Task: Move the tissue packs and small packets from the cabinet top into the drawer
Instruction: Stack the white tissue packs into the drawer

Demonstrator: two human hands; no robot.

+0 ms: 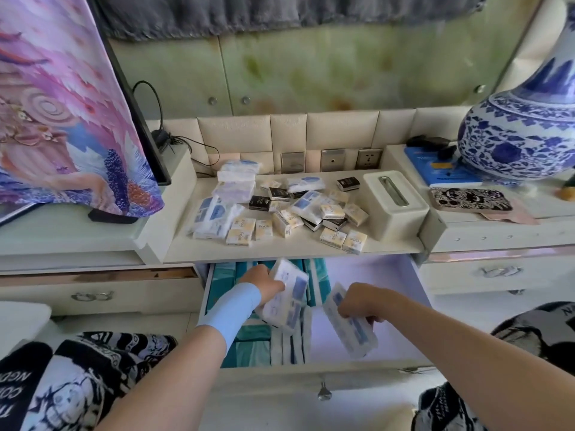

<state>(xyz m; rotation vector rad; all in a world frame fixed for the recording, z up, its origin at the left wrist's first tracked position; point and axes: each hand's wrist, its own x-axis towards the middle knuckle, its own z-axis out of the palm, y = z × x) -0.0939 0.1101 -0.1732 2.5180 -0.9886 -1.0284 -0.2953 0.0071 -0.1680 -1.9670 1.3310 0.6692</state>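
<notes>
The drawer (314,371) under the cabinet top (280,251) stands pulled out. My left hand (259,279) is over its middle, shut on a white-and-blue tissue pack (287,297). My right hand (361,301) holds a second tissue pack (350,329) tilted above the drawer's bare right part. Teal packs (252,343) fill the drawer's left side, and white packs (287,345) stand on edge beside them. On the cabinet top lie several more tissue packs (214,217), cream small packets (239,233) and black small packets (259,203).
A white tissue box (393,203) stands right of the pile. A blue-and-white vase (522,132) sits far right on a blue book, with a patterned tin (469,199) in front. A screen under a printed cloth (62,104) stands left. Wall sockets (368,158) are behind.
</notes>
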